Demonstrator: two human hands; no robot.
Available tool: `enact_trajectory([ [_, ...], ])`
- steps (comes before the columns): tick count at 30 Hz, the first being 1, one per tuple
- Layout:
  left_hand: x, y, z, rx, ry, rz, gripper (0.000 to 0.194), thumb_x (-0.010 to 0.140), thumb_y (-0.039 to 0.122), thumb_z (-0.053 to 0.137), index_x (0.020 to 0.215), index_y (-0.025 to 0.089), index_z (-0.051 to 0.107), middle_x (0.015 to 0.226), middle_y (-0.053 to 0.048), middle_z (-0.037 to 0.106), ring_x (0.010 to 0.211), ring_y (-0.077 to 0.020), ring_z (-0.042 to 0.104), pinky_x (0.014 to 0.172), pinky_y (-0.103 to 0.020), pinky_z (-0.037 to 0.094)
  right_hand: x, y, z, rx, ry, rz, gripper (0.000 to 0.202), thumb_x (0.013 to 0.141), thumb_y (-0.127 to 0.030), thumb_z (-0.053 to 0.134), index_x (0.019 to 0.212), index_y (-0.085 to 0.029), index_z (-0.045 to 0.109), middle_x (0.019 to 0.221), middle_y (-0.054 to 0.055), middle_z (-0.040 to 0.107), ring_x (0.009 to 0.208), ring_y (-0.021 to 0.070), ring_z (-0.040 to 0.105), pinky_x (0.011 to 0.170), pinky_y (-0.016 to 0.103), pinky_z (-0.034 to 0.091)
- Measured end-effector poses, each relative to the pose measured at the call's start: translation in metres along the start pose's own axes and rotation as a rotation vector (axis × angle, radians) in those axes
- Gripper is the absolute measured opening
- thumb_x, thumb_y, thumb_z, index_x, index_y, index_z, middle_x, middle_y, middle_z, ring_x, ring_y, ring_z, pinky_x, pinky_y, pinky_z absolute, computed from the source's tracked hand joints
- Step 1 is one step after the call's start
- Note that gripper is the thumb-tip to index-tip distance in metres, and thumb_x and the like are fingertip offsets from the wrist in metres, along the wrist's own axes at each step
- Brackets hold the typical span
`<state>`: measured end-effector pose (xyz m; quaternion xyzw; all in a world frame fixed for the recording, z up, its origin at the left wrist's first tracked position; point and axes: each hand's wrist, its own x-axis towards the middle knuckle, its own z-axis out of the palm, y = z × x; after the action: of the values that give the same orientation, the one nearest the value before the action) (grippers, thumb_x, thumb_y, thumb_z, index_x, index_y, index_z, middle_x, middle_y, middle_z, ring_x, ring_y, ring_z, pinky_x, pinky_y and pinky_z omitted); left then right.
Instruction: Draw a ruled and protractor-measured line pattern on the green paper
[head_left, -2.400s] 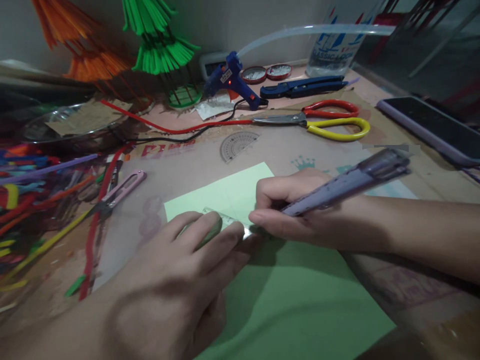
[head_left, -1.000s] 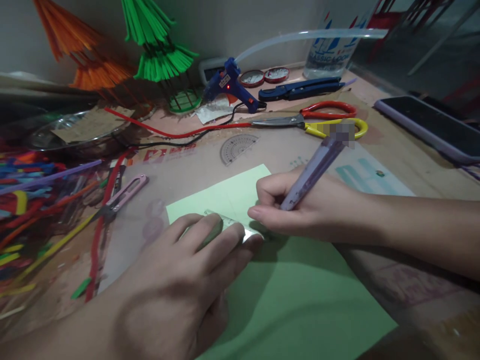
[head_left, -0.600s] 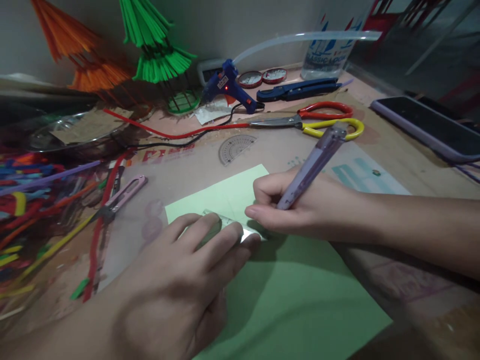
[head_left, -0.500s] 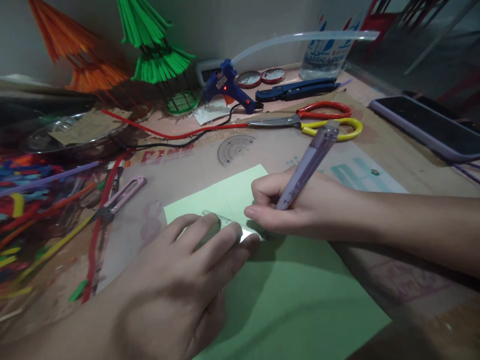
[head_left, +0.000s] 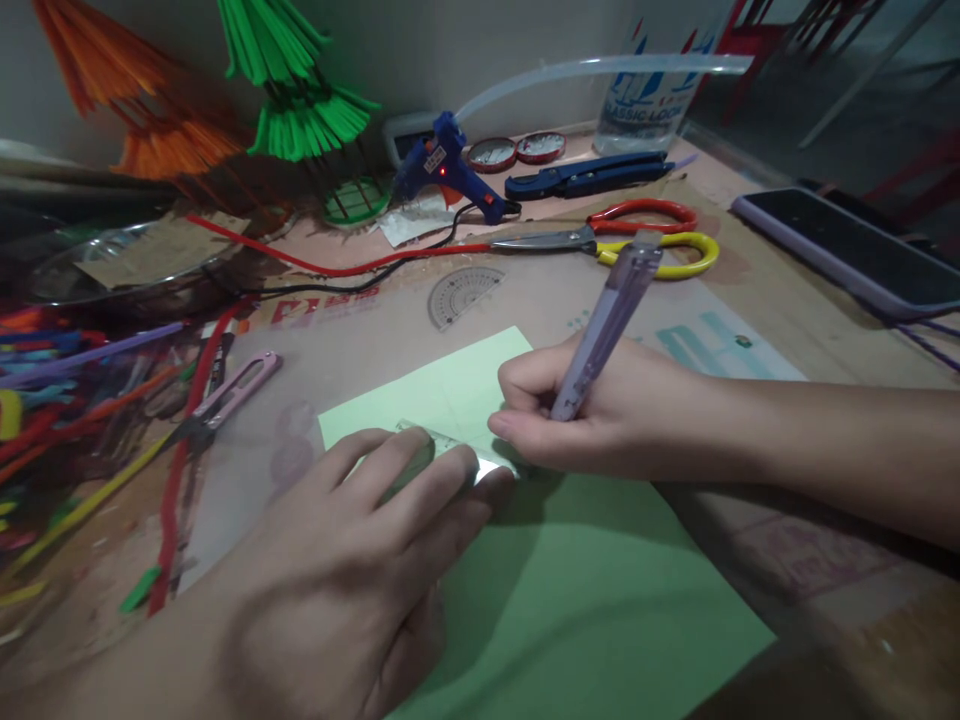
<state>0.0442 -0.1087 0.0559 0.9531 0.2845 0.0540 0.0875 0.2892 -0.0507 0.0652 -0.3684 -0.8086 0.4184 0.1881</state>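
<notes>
My right hand (head_left: pixel 585 410) is closed around a light purple pen (head_left: pixel 609 325), held tilted with its lower end at a sheet of green paper (head_left: pixel 600 590). The pen's tip is hidden behind my fingers. My left hand (head_left: pixel 382 560) presses a clear ruler (head_left: pixel 491 466) against the paper with its fingertips. Most of the ruler is covered by those fingers, so its full shape does not show. Beyond the paper lies a clear protractor (head_left: pixel 466 296). The two hands are close together, with the ruler's right end near the pen hand.
Scissors (head_left: pixel 637 240), a blue glue gun (head_left: pixel 450 170) with its red light lit, and a blue cutting tool (head_left: pixel 589 175) lie behind. A phone (head_left: pixel 855 250) rests at right. Left are a pink-handled cutter (head_left: pixel 240 388), pipe cleaners (head_left: pixel 45 430) and a green tiered model (head_left: pixel 315 120).
The whole view has shifted a little, so things on the table appear slightly further left. Both hands keep nearly the same pose on the ruler and pen.
</notes>
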Motion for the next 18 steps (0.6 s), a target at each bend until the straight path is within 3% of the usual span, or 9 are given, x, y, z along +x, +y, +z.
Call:
enact_trajectory([
  [18,-0.0007,-0.0017,0.0021,0.013,-0.014,-0.002,0.05,0.088,0.016,0.054,0.136,0.027,0.063,0.129,-0.002,0.065,0.113,-0.0298,0.057,0.092,-0.048,0.049,-0.0001,-0.0001,-0.0001,0.01,-0.009,0.015,0.037,0.092,-0.029,0.057,0.06,-0.022,0.039,0.053,-0.008,0.037,0.051,0.0078,0.035,0.055,0.027,0.026],
])
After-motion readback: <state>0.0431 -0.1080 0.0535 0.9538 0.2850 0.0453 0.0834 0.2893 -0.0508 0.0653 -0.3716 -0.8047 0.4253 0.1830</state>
